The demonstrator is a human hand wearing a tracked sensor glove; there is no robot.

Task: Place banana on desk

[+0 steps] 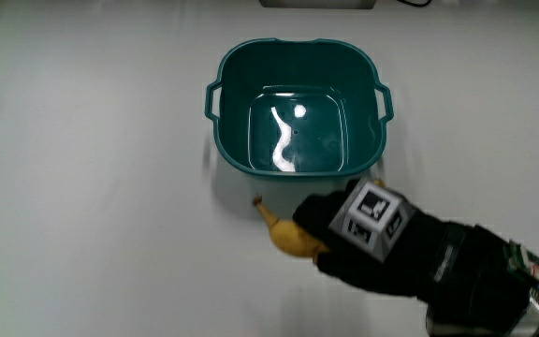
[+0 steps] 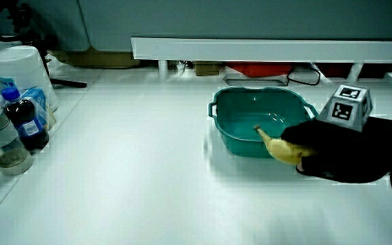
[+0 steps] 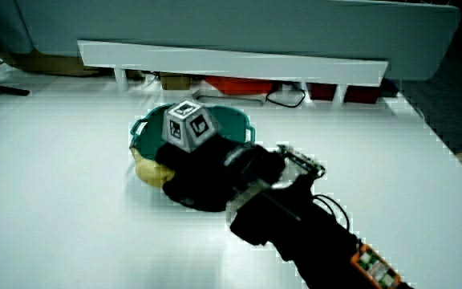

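A yellow banana (image 1: 286, 235) is held in the black-gloved hand (image 1: 363, 239), beside the teal basin (image 1: 237, 94) and nearer to the person than it. Its stem end pokes out past the fingers. In both side views the banana (image 2: 280, 149) (image 3: 149, 170) shows partly, the rest hidden by the glove (image 2: 339, 153) (image 3: 207, 178). The fingers are curled around the fruit. I cannot tell whether the banana touches the white table (image 1: 92, 234). The basin (image 2: 238, 141) (image 3: 139, 129) holds nothing I can see.
Bottles (image 2: 20, 122) and a white container (image 2: 20, 64) stand at the table's edge in a side view. A low white partition (image 2: 264, 49) (image 3: 231, 63) runs along the table, with cables and a red object under it.
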